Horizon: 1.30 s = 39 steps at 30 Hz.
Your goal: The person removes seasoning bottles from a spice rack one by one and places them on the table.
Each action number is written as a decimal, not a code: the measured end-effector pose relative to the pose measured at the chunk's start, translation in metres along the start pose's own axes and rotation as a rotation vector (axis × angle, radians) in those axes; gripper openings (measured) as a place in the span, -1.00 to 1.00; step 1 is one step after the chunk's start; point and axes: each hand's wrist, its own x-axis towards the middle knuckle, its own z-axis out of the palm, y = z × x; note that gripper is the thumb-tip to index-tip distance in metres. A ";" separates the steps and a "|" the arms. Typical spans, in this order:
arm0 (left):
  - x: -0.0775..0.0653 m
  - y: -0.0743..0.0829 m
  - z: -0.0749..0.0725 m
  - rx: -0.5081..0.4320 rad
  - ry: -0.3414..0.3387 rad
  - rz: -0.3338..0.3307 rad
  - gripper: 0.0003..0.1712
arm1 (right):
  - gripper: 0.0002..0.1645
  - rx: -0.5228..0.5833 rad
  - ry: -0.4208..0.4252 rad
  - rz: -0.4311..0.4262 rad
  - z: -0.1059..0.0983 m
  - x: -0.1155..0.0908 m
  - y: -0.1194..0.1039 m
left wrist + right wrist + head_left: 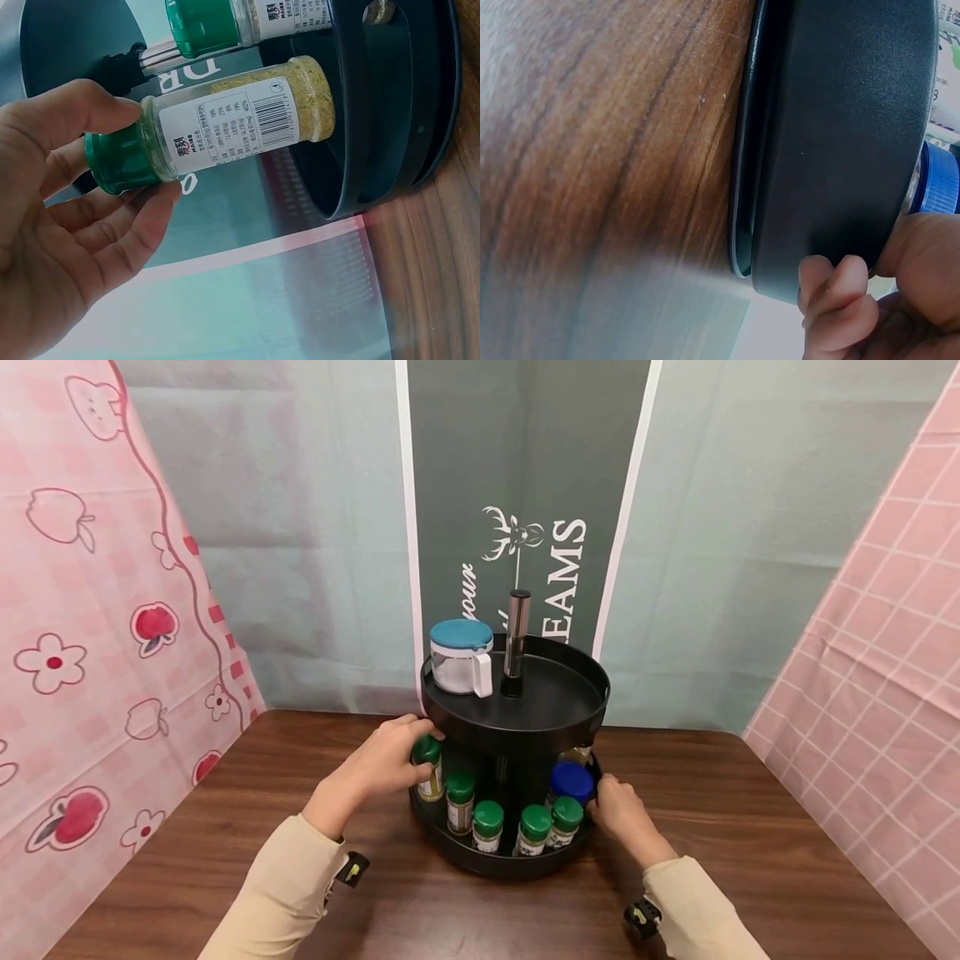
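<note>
Dark wood-grain tabletop (750, 827) before hanging cloth (300, 568), left hand (384, 762) with fingers pinching a green-capped spice jar (240, 120), at the left side of a black two-tier tray (517, 737), right hand (624, 814) with fingers gripping its lower rim beside a blue-lidded jar (572, 781).

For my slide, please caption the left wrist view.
The left grip holds a green-capped jar with yellowish contents.
</note>
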 end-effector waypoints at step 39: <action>-0.032 -0.039 -0.018 0.022 0.057 -0.065 -0.63 | -0.71 -0.006 -0.007 0.026 -0.001 -0.002 -0.004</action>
